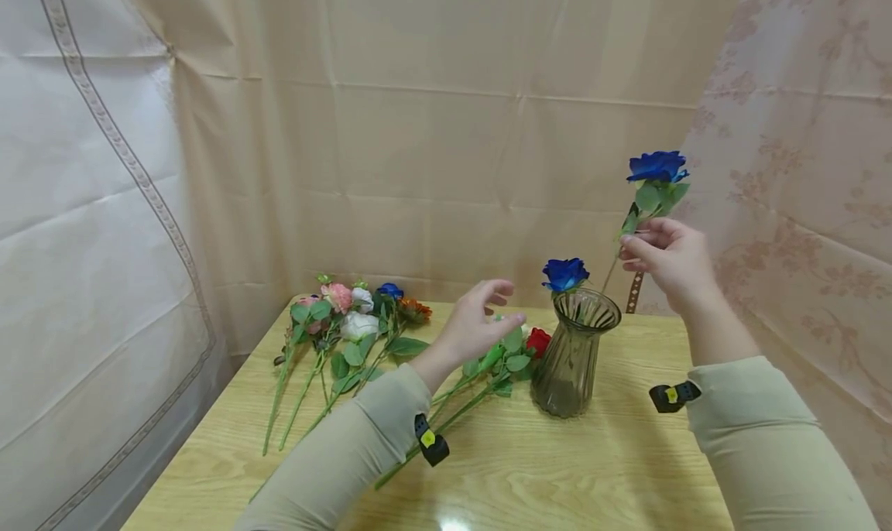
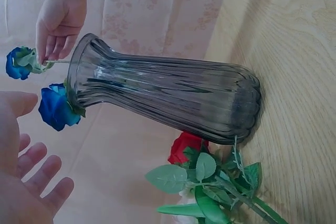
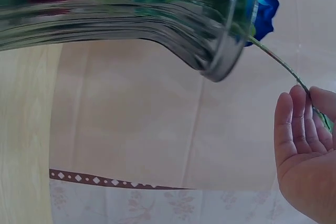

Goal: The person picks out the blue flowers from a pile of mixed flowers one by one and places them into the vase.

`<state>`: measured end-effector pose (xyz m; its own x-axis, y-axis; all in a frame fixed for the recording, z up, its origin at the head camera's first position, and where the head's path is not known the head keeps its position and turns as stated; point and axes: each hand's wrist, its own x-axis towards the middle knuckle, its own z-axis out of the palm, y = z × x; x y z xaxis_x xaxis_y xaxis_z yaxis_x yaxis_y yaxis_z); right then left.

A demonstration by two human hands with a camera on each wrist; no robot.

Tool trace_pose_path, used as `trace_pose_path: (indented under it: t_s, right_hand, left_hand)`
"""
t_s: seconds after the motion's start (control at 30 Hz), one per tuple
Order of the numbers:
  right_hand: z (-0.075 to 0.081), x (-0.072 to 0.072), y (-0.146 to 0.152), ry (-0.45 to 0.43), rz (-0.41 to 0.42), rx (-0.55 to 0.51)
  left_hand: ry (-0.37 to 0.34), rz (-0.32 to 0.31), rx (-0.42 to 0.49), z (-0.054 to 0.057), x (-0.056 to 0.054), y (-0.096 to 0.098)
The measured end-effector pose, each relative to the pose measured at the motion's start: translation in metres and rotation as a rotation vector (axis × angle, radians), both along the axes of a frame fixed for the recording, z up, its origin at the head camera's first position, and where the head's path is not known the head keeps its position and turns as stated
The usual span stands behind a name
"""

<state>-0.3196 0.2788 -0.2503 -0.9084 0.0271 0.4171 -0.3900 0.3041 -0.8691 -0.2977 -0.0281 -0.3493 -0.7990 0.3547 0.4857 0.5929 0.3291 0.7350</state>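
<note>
My right hand (image 1: 670, 262) pinches the stem of a blue rose (image 1: 658, 167) between thumb and fingers, just below its leaves. The stem slants down to the mouth of a ribbed smoky glass vase (image 1: 566, 372), seen with its lower end at the rim in the right wrist view. Another blue rose (image 1: 565, 274) stands in the vase, its bloom leaning over the left of the rim. Left of the vase, my left hand (image 1: 477, 323) hovers in the air with fingers spread and loosely bent, holding nothing; in the left wrist view its fingers (image 2: 44, 174) are apart from the vase (image 2: 173, 90).
A red rose (image 1: 538, 342) lies with other green stems just left of the vase. Farther left on the wooden table (image 1: 209, 457) are several flowers: pink blooms (image 1: 337, 297), a white rose (image 1: 359, 327), an orange flower (image 1: 416, 310) and a blue one (image 1: 391, 290). Beige curtains (image 1: 432, 144) hang behind.
</note>
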Motion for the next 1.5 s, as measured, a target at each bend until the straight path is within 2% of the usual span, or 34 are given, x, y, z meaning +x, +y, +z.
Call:
trace_pose_path:
  t_s: [0.23, 0.43, 0.73, 0.9, 1.13, 1.5]
  right_hand:
    - [-0.011, 0.0, -0.003, -0.037, 0.007, 0.061]
    - [-0.027, -0.003, -0.004, -0.068, 0.016, 0.136]
    - [-0.047, -0.002, -0.007, -0.055, -0.004, 0.251]
    - [-0.055, 0.001, -0.007, -0.037, -0.033, 0.36]
    - [-0.063, 0.006, -0.006, -0.01, -0.037, 0.442]
    - [-0.068, 0.016, -0.006, -0.064, -0.032, 0.497]
  left_hand:
    - [-0.021, -0.005, -0.003, -0.003, 0.0, 0.001]
    - [-0.036, -0.001, -0.005, -0.01, 0.001, 0.004]
    - [-0.053, -0.009, -0.033, -0.024, 0.005, 0.003]
    - [-0.062, -0.02, -0.048, -0.032, 0.006, 0.003]
    - [-0.062, -0.029, -0.058, -0.04, 0.01, 0.001]
    - [-0.123, -0.015, -0.091, -0.055, 0.014, -0.002]
